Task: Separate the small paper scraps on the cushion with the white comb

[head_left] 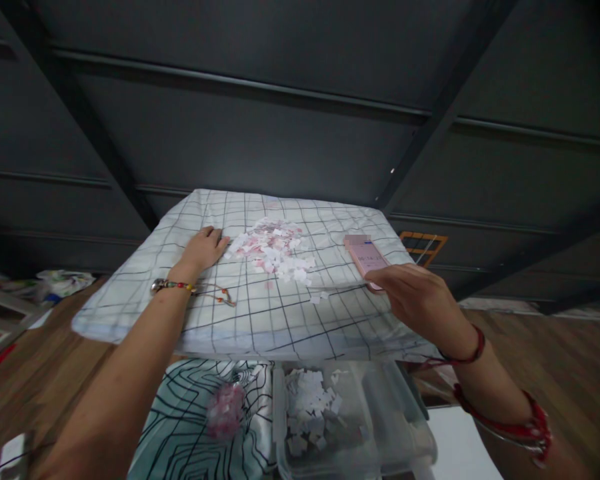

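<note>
Handling: phone (368, 256), apparently; three o'clock of scraps (277, 252)
Right hand (423, 293): pinching its edge
Left hand (205, 249): spread, nine o'clock
Next: steady pinch, presumably

And there's the dark panelled wall (250, 140) towering at the back, an orange frame (439, 248) low on the right, crumpled plastic (65, 283) far left, wooden floor (560, 353) stretching either side!

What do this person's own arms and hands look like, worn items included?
Both are bare, no gloves or sleeves visible. Left hand: multicoloured beaded bracelet with a silvery piece and orange-beaded cord. Right hand: dark red wristband, red forearm bracelet.
</note>
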The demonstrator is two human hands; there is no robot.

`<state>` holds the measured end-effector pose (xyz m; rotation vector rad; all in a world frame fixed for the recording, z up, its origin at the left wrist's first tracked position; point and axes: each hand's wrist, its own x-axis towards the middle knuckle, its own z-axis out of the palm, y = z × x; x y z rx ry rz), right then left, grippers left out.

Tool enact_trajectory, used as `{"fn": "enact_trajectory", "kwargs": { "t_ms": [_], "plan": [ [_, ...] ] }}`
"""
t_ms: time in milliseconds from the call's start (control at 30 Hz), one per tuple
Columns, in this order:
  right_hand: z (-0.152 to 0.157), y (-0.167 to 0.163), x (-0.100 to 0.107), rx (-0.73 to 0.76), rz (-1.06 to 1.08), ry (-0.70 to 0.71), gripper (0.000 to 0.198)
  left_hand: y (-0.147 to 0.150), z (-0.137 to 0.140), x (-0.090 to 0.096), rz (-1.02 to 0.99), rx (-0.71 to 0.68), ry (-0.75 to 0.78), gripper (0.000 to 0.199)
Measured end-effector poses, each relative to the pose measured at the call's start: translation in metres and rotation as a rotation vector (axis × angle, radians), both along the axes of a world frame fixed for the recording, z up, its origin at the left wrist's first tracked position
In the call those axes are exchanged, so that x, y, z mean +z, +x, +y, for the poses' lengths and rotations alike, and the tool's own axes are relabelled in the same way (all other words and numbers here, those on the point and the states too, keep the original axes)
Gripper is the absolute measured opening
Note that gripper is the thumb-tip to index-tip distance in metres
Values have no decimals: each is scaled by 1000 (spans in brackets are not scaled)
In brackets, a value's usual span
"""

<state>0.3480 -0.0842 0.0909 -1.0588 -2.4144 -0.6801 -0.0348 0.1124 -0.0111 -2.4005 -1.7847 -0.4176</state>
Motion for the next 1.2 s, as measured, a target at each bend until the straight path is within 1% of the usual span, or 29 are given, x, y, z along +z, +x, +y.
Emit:
{"fn": "enact_trajectory", "kwargs": {
  "t_ms": [100, 167, 333, 433, 533, 700, 900, 1000, 1100, 1200],
  "plan": [
    [3, 0, 0, -67, -40, 7, 26, 0, 0, 1, 8, 11, -12, 52],
    [3, 1, 0, -80, -60, -1, 26, 1, 0, 2, 9, 19, -27, 53],
    [-4, 5, 6, -25, -56, -17, 31, 2, -1, 3, 1, 27, -30, 48],
    [-6, 4, 9, -32, -56, -5, 31, 2, -1, 4, 12, 31, -36, 49],
    [-6, 3, 8, -36, -61, -5, 30, 3, -2, 5, 19, 34, -48, 52],
    [-10, 5, 6, -12, -38, -45, 30, 3, -2, 5, 0, 12, -44, 50],
    [-11, 2, 5, -4, -34, -10, 32, 2, -1, 6, -3, 7, -62, 54],
    [-13, 0, 5, 13, -44, -30, 32, 1, -1, 5, 1, -4, -64, 54],
    [-14, 0, 5, -12, -17, -48, 31, 1, -1, 5, -1, -6, -60, 54],
    [-9, 1, 5, -91, 6, -34, 29, 0, -1, 4, -22, -15, -53, 55]
  ]
}}
